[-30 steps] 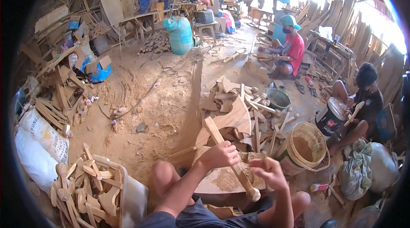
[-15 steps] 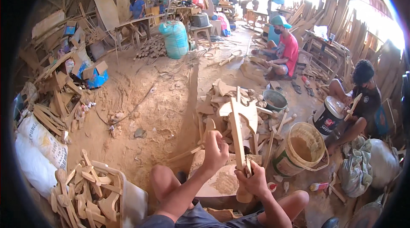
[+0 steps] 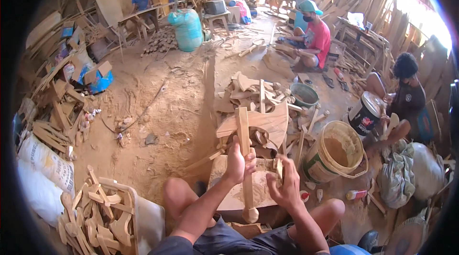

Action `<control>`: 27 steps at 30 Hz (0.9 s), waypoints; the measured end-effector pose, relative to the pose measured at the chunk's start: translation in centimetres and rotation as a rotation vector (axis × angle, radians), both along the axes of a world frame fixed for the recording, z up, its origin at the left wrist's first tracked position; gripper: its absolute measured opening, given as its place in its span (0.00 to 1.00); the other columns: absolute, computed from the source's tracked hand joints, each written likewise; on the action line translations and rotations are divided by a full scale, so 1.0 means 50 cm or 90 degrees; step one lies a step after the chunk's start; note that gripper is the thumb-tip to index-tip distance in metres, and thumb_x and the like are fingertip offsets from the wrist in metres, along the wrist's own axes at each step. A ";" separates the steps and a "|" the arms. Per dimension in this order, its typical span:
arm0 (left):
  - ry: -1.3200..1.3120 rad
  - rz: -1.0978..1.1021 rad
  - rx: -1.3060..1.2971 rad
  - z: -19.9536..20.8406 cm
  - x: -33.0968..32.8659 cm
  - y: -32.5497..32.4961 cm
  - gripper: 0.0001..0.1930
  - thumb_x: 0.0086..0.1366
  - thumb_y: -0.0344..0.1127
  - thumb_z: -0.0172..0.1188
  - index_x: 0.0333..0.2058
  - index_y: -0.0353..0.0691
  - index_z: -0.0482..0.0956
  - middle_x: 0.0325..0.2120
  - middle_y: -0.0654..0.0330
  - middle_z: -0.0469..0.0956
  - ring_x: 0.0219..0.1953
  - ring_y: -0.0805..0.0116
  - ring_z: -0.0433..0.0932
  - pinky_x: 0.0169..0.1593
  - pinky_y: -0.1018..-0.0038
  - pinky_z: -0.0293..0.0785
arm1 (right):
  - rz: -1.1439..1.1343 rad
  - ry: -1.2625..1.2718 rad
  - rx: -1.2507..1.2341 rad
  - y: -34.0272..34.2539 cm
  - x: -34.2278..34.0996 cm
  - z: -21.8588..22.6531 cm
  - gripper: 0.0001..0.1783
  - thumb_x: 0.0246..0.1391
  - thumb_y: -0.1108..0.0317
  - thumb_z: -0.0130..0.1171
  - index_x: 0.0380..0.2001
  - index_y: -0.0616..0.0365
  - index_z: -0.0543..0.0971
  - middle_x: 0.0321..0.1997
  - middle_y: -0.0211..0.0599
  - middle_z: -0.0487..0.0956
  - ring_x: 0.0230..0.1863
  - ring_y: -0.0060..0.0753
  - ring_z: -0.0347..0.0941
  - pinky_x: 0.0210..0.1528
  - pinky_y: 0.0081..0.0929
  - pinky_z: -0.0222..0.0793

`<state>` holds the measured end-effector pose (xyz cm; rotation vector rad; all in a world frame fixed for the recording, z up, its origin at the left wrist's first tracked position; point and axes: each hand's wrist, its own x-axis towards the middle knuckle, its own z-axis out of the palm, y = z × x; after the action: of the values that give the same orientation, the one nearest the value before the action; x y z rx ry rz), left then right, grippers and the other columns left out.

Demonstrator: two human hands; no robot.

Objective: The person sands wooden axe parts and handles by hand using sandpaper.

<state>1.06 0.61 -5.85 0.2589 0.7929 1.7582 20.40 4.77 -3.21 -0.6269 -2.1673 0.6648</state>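
Note:
A wooden axe (image 3: 273, 123) of pale bare wood stands in front of me, its broad double-sided head up and its round-knobbed handle end down. My left hand (image 3: 237, 162) is closed around the handle, a short way below the head. Off to the right of the handle, my right hand (image 3: 288, 185) is apart from the axe, with a small tan folded piece (image 3: 278, 166) at its fingers; its exact kind is unclear. Beneath both hands lies a pale, dusty work board (image 3: 219, 171) between my knees.
A crate (image 3: 150, 217) of wooden axe pieces stands at the lower left. Wooden parts (image 3: 239, 95) are heaped ahead. A dirty bucket (image 3: 313, 164) stands at right, near a seated person (image 3: 406, 95) with a black pail (image 3: 366, 116). Another person (image 3: 318, 40) sits farther off.
My left hand, earlier raised off the axe, now grips its handle. My right hand has let go of the lower handle and moved right. The axe has shifted left, its head turned broadside.

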 end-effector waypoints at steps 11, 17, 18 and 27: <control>0.276 -0.003 -0.081 -0.039 0.083 -0.017 0.38 0.81 0.72 0.27 0.34 0.45 0.73 0.14 0.69 0.62 0.11 0.76 0.60 0.17 0.76 0.58 | 0.071 -0.005 0.141 0.039 -0.015 -0.037 0.52 0.62 0.75 0.68 0.79 0.77 0.47 0.72 0.70 0.61 0.71 0.70 0.62 0.74 0.54 0.62; 0.271 0.002 -0.110 -0.069 0.085 -0.017 0.37 0.84 0.67 0.26 0.38 0.43 0.77 0.16 0.67 0.69 0.12 0.75 0.64 0.17 0.75 0.61 | 0.045 0.103 0.164 0.028 -0.023 -0.022 0.37 0.55 0.75 0.75 0.67 0.72 0.75 0.63 0.61 0.76 0.58 0.62 0.80 0.58 0.44 0.81; 0.320 0.035 -0.089 -0.070 0.091 -0.014 0.37 0.84 0.65 0.26 0.41 0.41 0.79 0.17 0.66 0.71 0.13 0.76 0.65 0.17 0.75 0.61 | 0.035 0.108 0.183 0.021 -0.024 -0.015 0.33 0.56 0.76 0.74 0.65 0.72 0.78 0.62 0.60 0.77 0.56 0.59 0.82 0.56 0.42 0.82; 0.387 0.015 -0.084 -0.049 0.100 -0.029 0.38 0.85 0.62 0.25 0.48 0.38 0.82 0.24 0.65 0.80 0.19 0.79 0.73 0.20 0.78 0.66 | 0.028 0.095 0.170 0.011 -0.024 -0.033 0.33 0.56 0.82 0.70 0.66 0.73 0.76 0.63 0.57 0.74 0.57 0.54 0.80 0.55 0.40 0.83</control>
<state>6.04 -0.85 -8.27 0.7171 1.3413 1.6510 19.20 5.33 -4.85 -0.3771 -2.0880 0.4206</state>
